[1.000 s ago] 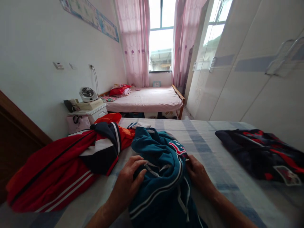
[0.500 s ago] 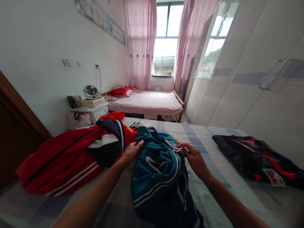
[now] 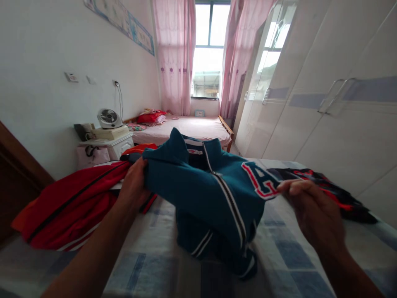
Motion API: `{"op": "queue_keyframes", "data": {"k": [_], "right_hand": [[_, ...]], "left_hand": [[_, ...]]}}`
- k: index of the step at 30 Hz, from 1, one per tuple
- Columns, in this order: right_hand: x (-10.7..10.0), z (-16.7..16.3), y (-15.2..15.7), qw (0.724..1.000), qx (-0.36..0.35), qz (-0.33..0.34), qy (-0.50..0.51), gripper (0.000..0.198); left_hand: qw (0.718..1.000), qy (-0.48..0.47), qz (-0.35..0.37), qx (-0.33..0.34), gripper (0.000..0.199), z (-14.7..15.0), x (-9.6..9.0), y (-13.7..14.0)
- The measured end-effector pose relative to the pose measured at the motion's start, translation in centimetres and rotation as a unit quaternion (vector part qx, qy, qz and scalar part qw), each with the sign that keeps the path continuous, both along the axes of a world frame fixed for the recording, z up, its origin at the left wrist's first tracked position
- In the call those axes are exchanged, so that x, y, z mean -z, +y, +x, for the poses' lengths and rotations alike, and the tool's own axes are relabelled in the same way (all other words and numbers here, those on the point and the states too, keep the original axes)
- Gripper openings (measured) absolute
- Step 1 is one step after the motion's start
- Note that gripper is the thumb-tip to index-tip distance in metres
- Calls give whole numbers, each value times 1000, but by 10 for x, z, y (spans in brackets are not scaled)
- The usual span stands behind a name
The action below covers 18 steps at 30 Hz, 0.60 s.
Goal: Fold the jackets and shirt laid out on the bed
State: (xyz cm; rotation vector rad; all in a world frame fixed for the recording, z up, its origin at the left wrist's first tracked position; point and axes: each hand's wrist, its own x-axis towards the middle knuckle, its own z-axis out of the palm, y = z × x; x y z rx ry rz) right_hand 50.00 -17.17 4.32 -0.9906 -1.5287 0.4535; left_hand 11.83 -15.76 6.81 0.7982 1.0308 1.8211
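Note:
A teal zip jacket (image 3: 198, 182) with a letter A patch (image 3: 262, 181) hangs stretched between my two hands, above the bed. My left hand (image 3: 135, 178) grips the cloth at its left shoulder side, fingers partly behind the fabric. On the other side my right hand (image 3: 307, 198) pinches the jacket beside the patch. The collar points away from me and the front zip (image 3: 228, 196) runs down the middle. The lower part droops toward the checked sheet, its hem bunched.
Red clothing (image 3: 80, 203) lies heaped on the bed at left. A dark garment with red marks (image 3: 328, 190) lies at right. Beyond are a pink bed (image 3: 186, 128), a white nightstand (image 3: 119, 145) with a small fan (image 3: 109, 118), and white wardrobes (image 3: 325, 136).
The teal jacket has been lifted from the bed and spread out. My hands have moved apart, left hand to the left, right hand to the right. The collar and zip now show.

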Motion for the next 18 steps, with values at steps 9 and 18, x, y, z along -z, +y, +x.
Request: {"op": "queue_keyframes", "data": {"k": [9,18], "right_hand": [[33,12,0,949,14,-205,-240,31],[59,-55,85,899,-138,-172,-378,50]], "left_hand": [[955,180,-218,94,45,-24,90,-60],[872,351,-287,187,50,-28,106,-62]]}}
